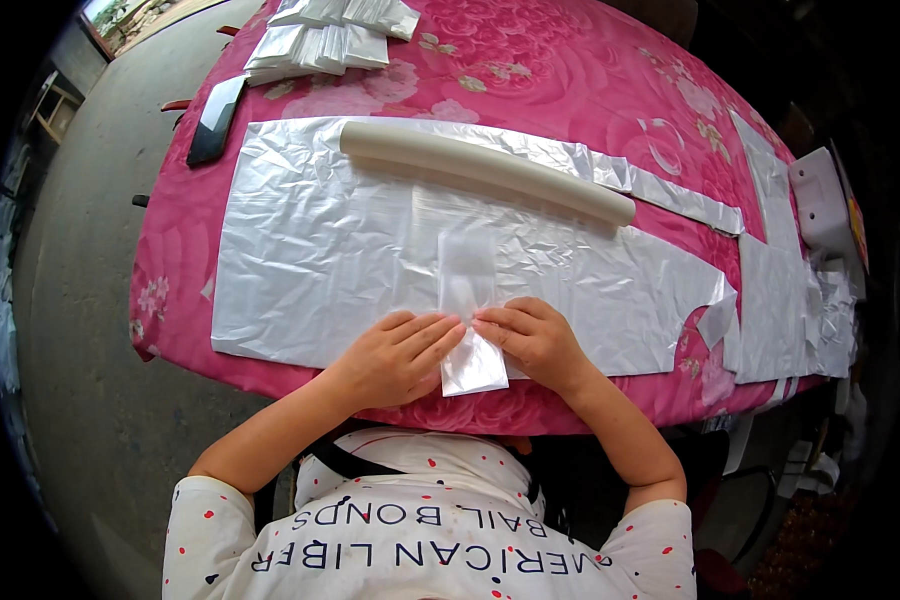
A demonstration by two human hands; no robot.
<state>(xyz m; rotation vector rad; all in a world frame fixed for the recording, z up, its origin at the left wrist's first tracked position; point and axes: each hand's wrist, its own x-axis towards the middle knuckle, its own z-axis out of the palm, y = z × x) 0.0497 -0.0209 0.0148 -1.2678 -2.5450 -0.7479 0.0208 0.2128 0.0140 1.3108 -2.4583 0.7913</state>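
A narrow folded plastic bag (467,265), thin and translucent white, lies upright in front of me across a wide flat layer of plastic bags (300,230). My left hand (402,357) is closed on its left edge near the lower part. On the opposite edge, my right hand (532,343) pinches it, thumb and fingertips together. Both sets of fingertips nearly meet over the strip, and its lower end sticks out below them toward me. Behind the strip, a long pale grey tube (485,172) rests slantwise on the flat bags.
The pink floral tablecloth (560,60) covers the table. Piles of folded bags (315,48) sit at the far left, near a black phone (216,120) at the edge. More flat bags (775,310) and a white plastic container (820,205) are at the right.
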